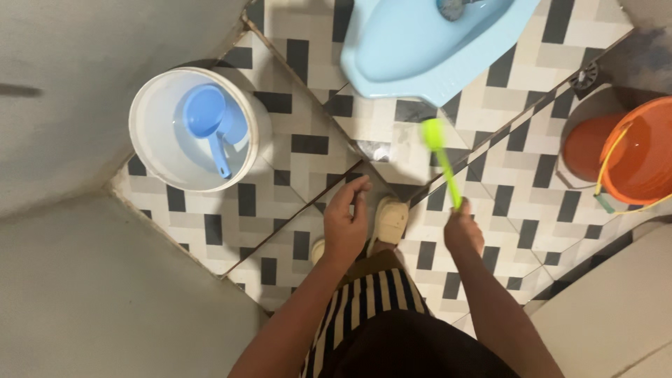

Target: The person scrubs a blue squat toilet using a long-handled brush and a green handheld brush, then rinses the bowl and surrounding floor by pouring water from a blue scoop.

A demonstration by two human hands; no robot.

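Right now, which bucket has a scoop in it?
The white bucket at the left wall: a blue scoop sits inside. The orange bucket holds none.

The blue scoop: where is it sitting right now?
In the head view the blue scoop lies inside the white bucket at upper left, against the wall, left of the pale blue squat toilet.

Glossy plastic green brush [443, 162], smooth glazed blue squat pan [420, 49], matt patterned floor tiles [308, 143].
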